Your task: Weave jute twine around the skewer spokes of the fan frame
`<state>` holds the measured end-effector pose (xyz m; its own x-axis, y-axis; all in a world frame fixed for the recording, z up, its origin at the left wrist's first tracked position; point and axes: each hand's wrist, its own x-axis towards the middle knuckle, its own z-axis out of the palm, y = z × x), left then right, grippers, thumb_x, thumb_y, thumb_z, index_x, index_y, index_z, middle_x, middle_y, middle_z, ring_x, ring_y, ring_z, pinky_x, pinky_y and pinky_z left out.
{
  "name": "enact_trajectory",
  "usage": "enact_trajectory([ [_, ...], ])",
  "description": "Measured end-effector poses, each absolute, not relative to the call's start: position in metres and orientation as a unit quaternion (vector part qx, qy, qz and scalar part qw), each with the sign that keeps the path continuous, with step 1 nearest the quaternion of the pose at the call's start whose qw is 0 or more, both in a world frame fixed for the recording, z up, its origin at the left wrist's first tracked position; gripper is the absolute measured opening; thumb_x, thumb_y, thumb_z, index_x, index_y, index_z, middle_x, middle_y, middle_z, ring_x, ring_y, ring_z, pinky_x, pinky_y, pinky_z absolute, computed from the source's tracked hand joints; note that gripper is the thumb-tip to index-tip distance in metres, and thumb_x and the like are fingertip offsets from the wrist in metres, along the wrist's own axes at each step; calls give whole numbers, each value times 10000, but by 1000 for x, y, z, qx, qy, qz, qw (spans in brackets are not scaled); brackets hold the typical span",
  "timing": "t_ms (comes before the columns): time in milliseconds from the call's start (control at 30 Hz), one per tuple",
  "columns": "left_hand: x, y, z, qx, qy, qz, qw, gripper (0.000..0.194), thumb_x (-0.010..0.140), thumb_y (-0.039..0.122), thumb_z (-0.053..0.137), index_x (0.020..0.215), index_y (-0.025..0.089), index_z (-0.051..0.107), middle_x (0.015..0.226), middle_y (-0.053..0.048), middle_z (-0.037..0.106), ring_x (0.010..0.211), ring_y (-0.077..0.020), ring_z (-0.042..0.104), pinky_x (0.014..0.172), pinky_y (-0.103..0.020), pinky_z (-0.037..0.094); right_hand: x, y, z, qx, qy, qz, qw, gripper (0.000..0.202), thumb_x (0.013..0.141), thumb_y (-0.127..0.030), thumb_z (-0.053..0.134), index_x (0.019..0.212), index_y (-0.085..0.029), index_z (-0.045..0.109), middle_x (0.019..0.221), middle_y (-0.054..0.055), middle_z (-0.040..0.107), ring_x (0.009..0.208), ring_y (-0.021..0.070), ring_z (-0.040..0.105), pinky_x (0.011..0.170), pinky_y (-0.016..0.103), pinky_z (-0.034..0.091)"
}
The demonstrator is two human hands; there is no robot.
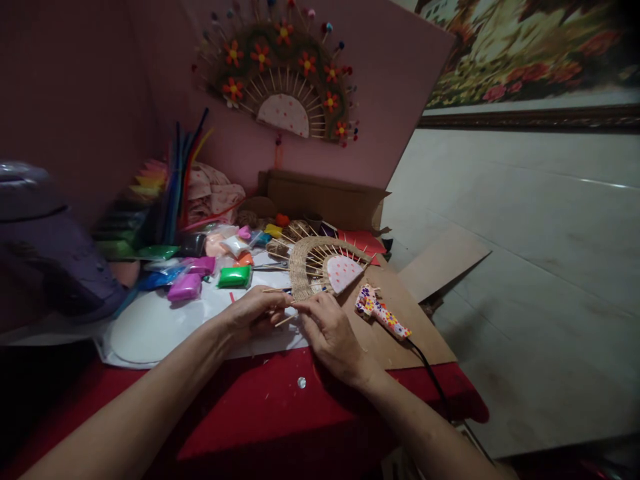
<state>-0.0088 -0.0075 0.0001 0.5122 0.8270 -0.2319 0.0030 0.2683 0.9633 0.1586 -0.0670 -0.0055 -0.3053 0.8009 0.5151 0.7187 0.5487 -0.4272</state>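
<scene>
A half-round fan frame (303,262) of thin wooden sticks, wound with tan twine, lies on the table, with a dotted pink half-disc (343,273) at its centre. My left hand (260,310) is closed at the frame's near left edge, and a stick shows between its fingers. Beside it, my right hand (327,327) has its fingers pressed together at the same near edge, its fingertips almost meeting the left ones. What the right fingers hold is too small to tell. A flower-patterned glue gun (383,312) rests right of the frame.
Colourful clay packets (235,277), a white disc (150,330) and pipe cleaners (183,180) are at the left. A purple container (50,247) stands far left. Behind are a cardboard box (320,200) and a finished fan (285,73). A black cord (433,373) hangs right.
</scene>
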Motion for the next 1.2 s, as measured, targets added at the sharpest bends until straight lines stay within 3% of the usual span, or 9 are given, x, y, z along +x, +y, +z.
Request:
enact_trajectory([
  [233, -8, -10, 4, 514, 407, 293, 696, 180, 664, 287, 581, 581, 132, 545, 385, 40, 426, 286, -36, 247, 304, -193, 117, 164, -67, -7, -455, -771, 95, 437, 264, 834, -98, 414, 996, -213, 589, 888, 46, 539, 884, 171, 491, 787, 332, 413],
  [500, -8, -8, 2, 523, 407, 299, 687, 174, 656, 266, 559, 540, 142, 522, 404, 35, 421, 302, -40, 256, 302, -189, 132, 162, -67, -8, -471, -820, -28, 324, 443, 827, -146, 450, 1227, -330, 495, 886, 50, 484, 870, 207, 435, 761, 352, 388],
  [667, -8, -9, 1, 531, 404, 295, 684, 145, 661, 244, 541, 567, 135, 547, 404, 34, 423, 298, -42, 252, 301, -195, 131, 161, -66, -6, -471, -832, -69, 285, 443, 827, -162, 453, 1243, -309, 488, 881, 62, 480, 864, 216, 418, 751, 359, 377],
  [767, -8, -9, 1, 529, 402, 292, 688, 148, 670, 258, 552, 600, 129, 570, 399, 36, 426, 295, -41, 250, 306, -197, 126, 160, -65, -5, -474, -823, -26, 314, 396, 831, -155, 444, 1189, -298, 537, 889, 57, 487, 884, 208, 434, 778, 359, 390],
  [1000, -7, -10, 7, 519, 404, 290, 695, 203, 680, 277, 577, 541, 134, 538, 371, 37, 415, 280, -33, 236, 314, -205, 103, 167, -56, -12, -459, -739, 126, 476, 318, 820, -76, 396, 972, -227, 630, 923, 44, 509, 906, 158, 498, 815, 312, 423],
  [1200, -7, -12, 6, 519, 403, 290, 695, 200, 671, 278, 575, 540, 134, 532, 377, 35, 424, 287, -35, 248, 310, -199, 113, 165, -60, -12, -462, -771, 59, 434, 344, 804, -92, 436, 1038, -258, 626, 904, 49, 502, 907, 182, 476, 801, 340, 416],
])
